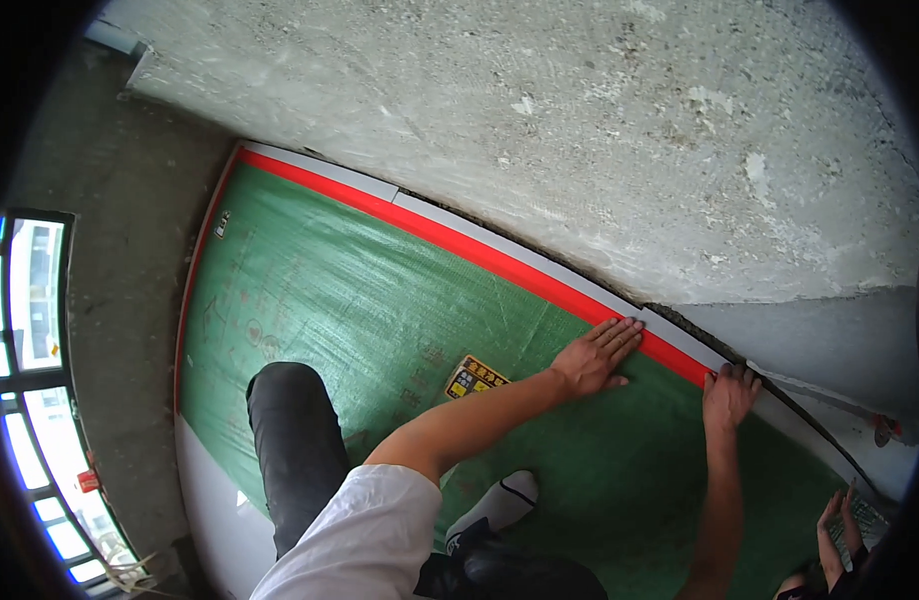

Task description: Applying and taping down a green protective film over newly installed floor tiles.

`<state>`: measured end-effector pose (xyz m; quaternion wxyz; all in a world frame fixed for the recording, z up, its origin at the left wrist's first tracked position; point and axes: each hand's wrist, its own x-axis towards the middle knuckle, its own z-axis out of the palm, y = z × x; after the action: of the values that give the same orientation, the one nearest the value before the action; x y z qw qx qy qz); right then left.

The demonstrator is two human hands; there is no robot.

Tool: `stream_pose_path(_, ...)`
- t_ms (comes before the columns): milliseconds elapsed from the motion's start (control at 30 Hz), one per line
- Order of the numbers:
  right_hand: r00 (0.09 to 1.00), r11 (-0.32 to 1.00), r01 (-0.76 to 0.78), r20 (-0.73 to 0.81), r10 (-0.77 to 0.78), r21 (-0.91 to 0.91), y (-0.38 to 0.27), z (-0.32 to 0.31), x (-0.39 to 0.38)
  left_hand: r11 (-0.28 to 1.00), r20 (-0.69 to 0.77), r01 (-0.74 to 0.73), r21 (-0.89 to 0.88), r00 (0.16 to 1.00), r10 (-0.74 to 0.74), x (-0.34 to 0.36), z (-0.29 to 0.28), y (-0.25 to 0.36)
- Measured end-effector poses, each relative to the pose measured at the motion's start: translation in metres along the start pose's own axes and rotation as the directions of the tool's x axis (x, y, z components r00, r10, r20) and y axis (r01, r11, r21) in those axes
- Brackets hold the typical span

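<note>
A long strip of red tape [460,243] runs along the edge of a green protective sheet [350,260] that covers the floor beside the wall. My left hand [598,357] lies flat on this strip, fingers stretched across the red and the pale border. Farther right, my right hand [732,395] has its fingers curled where the visible red ends, with the thumb against the tape. Whatever sits under those fingers is hidden. Between sheet and wall shows a light grey tile border [540,262], with a dark gap behind it.
A rough concrete wall [580,130] rises along the far side. At left are a dark wall [130,260] and bright windows [40,280]. My knee [295,410] and socked foot [500,500] are on the sheet, near a yellow-black label [472,377]. Another person's hands [842,530] show at lower right.
</note>
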<state>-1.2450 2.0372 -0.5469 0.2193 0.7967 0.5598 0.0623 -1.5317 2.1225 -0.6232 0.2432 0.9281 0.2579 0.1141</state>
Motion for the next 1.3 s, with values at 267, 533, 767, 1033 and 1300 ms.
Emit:
stream_pose_path(267, 0.981, 0.993, 0.071, -0.185, -0.054, 0.091, -0.014, -0.023, -0.008, 0.966, -0.02, 0.177, 0.189, 0.984, -0.176, -0.082, -0.08, -0.106)
stream_pose_path(533, 0.764, 0.442, 0.646, -0.525, -0.375, 0.623, -0.153, -0.052, -0.049, 0.875, -0.171, 0.37, 0.311, 0.928, -0.332, -0.14, -0.13, -0.178)
stream_pose_path(767, 0.774, 0.323, 0.632, -0.547, -0.32, 0.705, -0.275, -0.056, -0.013, 0.667, -0.328, 0.703, 0.245, 0.708, -0.626, -0.173, -0.16, -0.224)
stream_pose_path(1033, 0.747, 0.483, 0.655, -0.592, -0.302, 0.581, -0.282, -0.058, -0.003, 0.654, 0.03, 0.717, 0.241, 0.668, -0.744, -0.159, -0.219, -0.228)
stream_pose_path(1300, 0.741, 0.485, 0.665, -0.582, -0.335, 0.568, -0.289, -0.058, -0.011, 0.886, 0.426, 0.369, 0.282, 0.779, -0.46, -0.181, -0.263, -0.282)
